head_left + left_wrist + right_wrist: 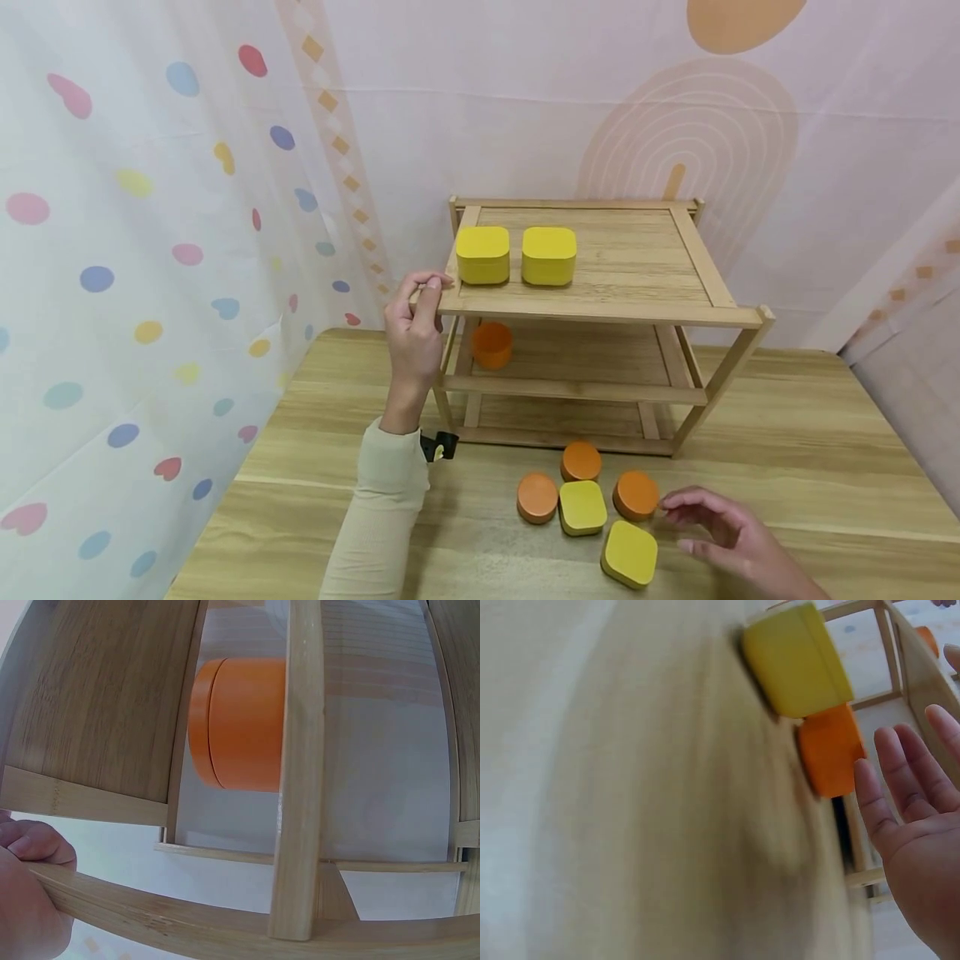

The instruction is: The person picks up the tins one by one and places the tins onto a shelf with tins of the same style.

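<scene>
My left hand (417, 329) holds the left front corner of a three-tier wooden shelf rack (630, 313); in the left wrist view its fingers (37, 841) curl over the rail. Two yellow rounded-square boxes, a left one (483, 257) and a right one (549, 257), stand side by side on the top tier. An orange round tin (492, 346) sits on the middle tier's left side. On the table, my right hand (731, 533) hovers with loosely bent fingers beside an orange round tin (636, 495) and a yellow box (629, 554). Nothing is in that hand.
Beside these on the wooden table (300, 492) lie two more orange tins, one at the back (581, 462) and one at left (537, 498), with a yellow box (582, 507) between. A patterned curtain (465, 108) hangs behind the rack. A black buckle (439, 446) shows at my left wrist.
</scene>
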`<state>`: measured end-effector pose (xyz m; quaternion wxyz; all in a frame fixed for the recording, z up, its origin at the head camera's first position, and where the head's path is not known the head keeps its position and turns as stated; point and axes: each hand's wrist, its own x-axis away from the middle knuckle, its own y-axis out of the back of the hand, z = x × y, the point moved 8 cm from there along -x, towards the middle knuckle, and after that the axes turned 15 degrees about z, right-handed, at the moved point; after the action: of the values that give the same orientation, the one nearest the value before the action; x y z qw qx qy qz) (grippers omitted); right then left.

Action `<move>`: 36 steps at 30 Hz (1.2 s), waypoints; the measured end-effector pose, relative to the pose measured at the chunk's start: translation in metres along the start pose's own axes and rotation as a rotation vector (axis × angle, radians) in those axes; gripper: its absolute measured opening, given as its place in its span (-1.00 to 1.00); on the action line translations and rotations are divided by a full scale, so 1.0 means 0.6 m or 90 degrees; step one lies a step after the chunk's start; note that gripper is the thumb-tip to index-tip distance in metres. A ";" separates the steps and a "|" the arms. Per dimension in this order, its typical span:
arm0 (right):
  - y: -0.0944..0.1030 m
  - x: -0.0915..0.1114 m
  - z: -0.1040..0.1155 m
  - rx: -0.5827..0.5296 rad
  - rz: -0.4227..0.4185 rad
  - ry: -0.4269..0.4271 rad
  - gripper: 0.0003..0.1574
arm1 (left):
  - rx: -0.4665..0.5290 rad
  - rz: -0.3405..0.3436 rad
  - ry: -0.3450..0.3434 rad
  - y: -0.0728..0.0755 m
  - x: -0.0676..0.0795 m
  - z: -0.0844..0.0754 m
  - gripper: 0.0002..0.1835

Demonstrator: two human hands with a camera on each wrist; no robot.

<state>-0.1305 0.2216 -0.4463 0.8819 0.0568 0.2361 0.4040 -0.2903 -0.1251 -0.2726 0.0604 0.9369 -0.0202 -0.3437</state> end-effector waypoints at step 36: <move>-0.071 0.005 -0.099 -0.062 0.097 -0.381 -0.07 | -0.008 -0.005 0.012 0.000 0.002 0.000 -0.68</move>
<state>-0.1272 0.1900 -0.5119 0.8813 0.1479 -0.0583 0.4450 -0.2892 -0.1254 -0.2734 0.0652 0.9398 -0.0136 -0.3353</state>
